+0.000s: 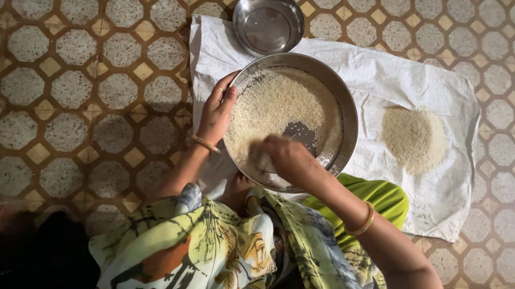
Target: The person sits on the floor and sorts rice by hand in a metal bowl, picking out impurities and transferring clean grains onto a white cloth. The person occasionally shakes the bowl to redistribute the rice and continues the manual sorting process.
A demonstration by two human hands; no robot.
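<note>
A wide steel plate (346,103) holds a layer of white rice (274,105) with a bare patch near its middle. My left hand (218,110) grips the plate's left rim, thumb over the edge. My right hand (291,159) rests inside the plate at its near side, fingers down in the rice. Whether it pinches any grains I cannot tell.
A white cloth (367,73) lies on the patterned tile floor (74,68) under the plate. A heap of rice (414,138) sits on the cloth at the right. A small empty steel bowl (268,21) stands beyond the plate. My patterned clothing (208,254) fills the near foreground.
</note>
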